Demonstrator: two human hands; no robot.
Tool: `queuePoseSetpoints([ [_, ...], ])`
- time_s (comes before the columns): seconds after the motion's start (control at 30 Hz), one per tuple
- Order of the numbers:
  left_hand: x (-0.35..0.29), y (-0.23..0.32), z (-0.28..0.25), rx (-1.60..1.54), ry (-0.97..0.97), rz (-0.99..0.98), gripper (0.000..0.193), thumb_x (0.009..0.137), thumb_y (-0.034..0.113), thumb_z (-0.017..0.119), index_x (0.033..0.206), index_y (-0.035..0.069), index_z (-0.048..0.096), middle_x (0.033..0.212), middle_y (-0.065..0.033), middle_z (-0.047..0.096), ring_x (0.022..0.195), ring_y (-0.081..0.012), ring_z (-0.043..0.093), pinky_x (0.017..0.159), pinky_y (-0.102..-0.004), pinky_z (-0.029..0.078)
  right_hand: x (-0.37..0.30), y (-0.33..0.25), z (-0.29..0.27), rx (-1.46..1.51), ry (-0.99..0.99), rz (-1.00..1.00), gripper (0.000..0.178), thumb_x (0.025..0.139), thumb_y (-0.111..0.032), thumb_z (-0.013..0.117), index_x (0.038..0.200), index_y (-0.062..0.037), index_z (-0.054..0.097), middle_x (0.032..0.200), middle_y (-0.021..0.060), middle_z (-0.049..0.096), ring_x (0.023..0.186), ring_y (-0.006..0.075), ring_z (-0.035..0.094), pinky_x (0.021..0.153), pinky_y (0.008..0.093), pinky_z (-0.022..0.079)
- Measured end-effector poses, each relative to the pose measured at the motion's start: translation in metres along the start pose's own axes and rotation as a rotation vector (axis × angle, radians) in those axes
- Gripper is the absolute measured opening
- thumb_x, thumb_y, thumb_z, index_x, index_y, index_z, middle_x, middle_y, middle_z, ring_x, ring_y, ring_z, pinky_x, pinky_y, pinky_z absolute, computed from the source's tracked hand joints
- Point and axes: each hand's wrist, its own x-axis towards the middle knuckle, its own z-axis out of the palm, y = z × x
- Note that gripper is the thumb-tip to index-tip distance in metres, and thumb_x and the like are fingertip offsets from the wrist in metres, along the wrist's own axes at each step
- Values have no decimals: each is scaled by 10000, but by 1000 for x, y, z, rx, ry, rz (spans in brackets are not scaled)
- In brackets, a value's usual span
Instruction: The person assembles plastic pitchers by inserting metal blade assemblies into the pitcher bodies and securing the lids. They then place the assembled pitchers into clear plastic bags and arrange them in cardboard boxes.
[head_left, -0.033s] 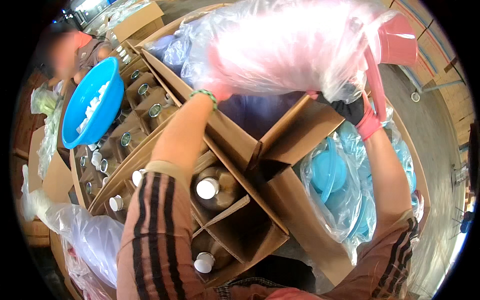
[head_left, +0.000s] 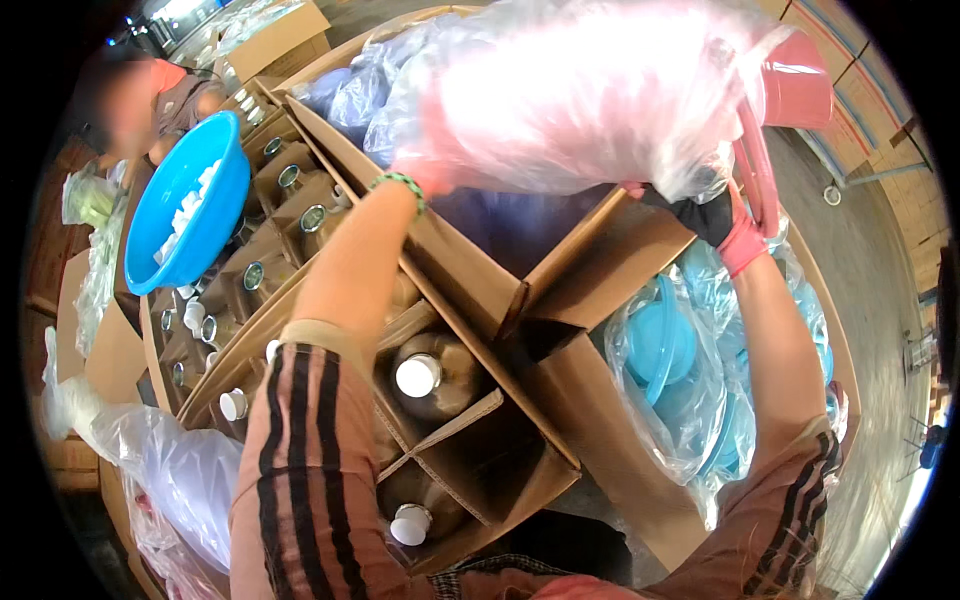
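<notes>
Gloved hands hold a glossy pink bundle in crinkled clear plastic above an open cardboard box.

The right hand, in a black-and-pink glove, has its grip closed on the underside of the bundle near a smooth, flared pink bucket; the left hand meets the other end, its fingers lost in plastic and glare, so whether its grip is closed cannot be told. Strong light bleaches the bundle's middle, and the top edge crops it. Shadow blurs the purple contents below. Nearby, round-shouldered bottles with white caps sit among stiff cardboard dividers; turquoise buckets lie in filmy bags, partly hidden by the right forearm.
</notes>
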Motion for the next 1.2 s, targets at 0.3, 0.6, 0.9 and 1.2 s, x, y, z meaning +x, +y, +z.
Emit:
queuePoseSetpoints([
  [0.3,-49,-16,-16,630,-14,-211,523,720,295,546,1197,135,400,1274,-93,337,1200,-260,273,987,-444,182,6,-36,-64,777,64,-128,562,739,-158,608,1225,-52,346,1201,109,423,1152,212,364,979,364,288],
  [0.6,-60,-28,-2,384,234,-99,476,789,308,449,1234,172,348,1277,-69,350,1174,-222,325,984,-430,193,127,-67,39,-277,-161,-139,263,661,-103,602,887,24,558,914,197,564,810,323,569,727,368,453],
  [0.9,-51,-17,-7,463,108,-24,547,740,219,523,1244,167,318,1237,-61,375,1139,-248,359,967,-449,220,117,-19,109,673,71,163,170,748,-154,524,840,-32,599,760,40,587,675,159,546,640,275,442],
  [1.2,-74,-13,-5,530,504,-187,372,747,151,483,1117,119,455,1210,-139,377,1065,-302,394,911,-441,282,56,-140,103,-85,-16,-46,520,633,-390,612,926,32,532,919,224,541,890,350,518,797,389,397],
])
